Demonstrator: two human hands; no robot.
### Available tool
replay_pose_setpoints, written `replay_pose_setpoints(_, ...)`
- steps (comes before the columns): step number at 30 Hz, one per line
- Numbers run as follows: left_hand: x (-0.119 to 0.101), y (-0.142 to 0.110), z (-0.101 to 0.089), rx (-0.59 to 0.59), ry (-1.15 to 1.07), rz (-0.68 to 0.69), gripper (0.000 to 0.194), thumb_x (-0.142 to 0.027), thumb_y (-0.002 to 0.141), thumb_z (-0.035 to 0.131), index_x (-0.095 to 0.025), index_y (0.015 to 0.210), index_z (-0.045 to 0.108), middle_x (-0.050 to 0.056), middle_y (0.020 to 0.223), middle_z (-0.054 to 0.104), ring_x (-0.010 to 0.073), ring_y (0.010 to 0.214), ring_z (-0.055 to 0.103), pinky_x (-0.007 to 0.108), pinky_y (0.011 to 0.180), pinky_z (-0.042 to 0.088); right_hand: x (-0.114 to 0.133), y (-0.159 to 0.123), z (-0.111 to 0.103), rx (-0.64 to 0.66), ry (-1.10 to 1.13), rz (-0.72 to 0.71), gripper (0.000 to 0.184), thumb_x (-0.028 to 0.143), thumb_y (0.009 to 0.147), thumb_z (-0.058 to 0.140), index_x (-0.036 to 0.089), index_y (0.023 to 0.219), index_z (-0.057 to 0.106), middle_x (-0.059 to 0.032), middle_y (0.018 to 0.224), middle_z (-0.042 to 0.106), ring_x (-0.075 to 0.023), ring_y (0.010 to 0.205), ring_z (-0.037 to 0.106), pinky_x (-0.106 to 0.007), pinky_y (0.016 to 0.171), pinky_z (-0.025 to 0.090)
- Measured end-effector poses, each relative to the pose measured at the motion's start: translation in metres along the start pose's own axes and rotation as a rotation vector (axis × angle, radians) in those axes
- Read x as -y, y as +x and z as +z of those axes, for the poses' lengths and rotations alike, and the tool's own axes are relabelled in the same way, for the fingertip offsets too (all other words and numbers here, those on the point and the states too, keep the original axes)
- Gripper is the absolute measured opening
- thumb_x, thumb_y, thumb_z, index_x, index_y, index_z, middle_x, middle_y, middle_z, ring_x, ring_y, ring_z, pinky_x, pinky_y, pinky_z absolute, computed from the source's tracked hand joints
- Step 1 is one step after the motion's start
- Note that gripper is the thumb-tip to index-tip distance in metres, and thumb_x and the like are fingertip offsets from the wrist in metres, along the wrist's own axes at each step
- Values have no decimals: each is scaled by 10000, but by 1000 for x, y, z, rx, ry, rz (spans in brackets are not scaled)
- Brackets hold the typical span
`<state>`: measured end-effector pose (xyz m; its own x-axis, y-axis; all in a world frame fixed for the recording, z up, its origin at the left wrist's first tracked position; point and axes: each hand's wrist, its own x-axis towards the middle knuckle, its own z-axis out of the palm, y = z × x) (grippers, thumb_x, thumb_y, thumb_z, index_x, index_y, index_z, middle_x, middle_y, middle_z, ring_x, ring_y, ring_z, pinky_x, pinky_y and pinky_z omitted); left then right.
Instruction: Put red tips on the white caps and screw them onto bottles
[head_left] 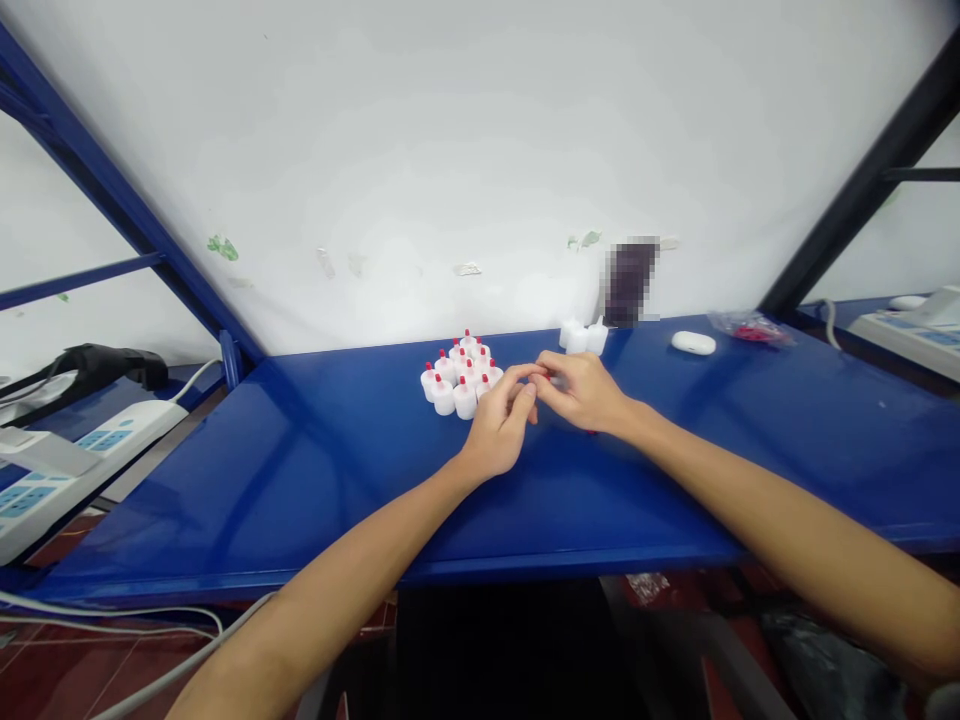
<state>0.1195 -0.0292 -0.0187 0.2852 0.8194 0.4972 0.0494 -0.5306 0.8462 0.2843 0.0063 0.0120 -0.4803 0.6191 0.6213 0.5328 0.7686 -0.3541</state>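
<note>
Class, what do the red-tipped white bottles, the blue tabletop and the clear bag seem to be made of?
White bottles: likely smooth, low-gloss plastic, from even colour and soft shading.
Blue tabletop: glossy, perhaps painted metal or coated board; it shows reflections.
Clear bag: probably shiny plastic film, see-through with crinkled highlights.

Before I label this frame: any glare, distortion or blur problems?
Head view: even light on the wall; soft dark streaks on the glossy blue tabletop, shadow or reflection unclear; wide-angle stretch toward the edges; pixelated dark object by the wall; red-tipped bottles readable, fine detail soft.
</note>
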Motion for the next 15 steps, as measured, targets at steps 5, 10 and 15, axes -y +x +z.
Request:
replay_pose_setpoints(5, -2, -5, 4, -48, 19, 6, 321, -319, 1016, 422, -214, 1320, 407, -62, 668, 411, 104, 561, 390, 226, 543, 338, -1, 1, -2, -65, 46, 16, 235, 279, 856, 468, 193, 640, 509, 37, 524, 485, -93, 466, 406, -249, 519, 321)
replay_pose_setpoints(10, -7, -6, 1, 75, 159, 65, 156, -246, 973, 438, -168, 964, 573, -79, 567, 367, 77, 481, 342, 215, 504, 280, -5, 2, -3, -159, 72, 86, 227, 245, 825, 482, 191, 606, 504, 41, 504, 461, -94, 472, 400, -247, 500, 320)
replay_pose_setpoints(15, -9, -10, 1, 294, 366, 160, 143, -168, 880, 484, -169, 884, 627, -81, 516, 405, 76, 466, 383, 217, 531, 303, -8, 2, -2, -210, 85, 126, 180, 220, 809, 489, 196, 632, 503, 36, 529, 482, -105, 490, 425, -250, 502, 330)
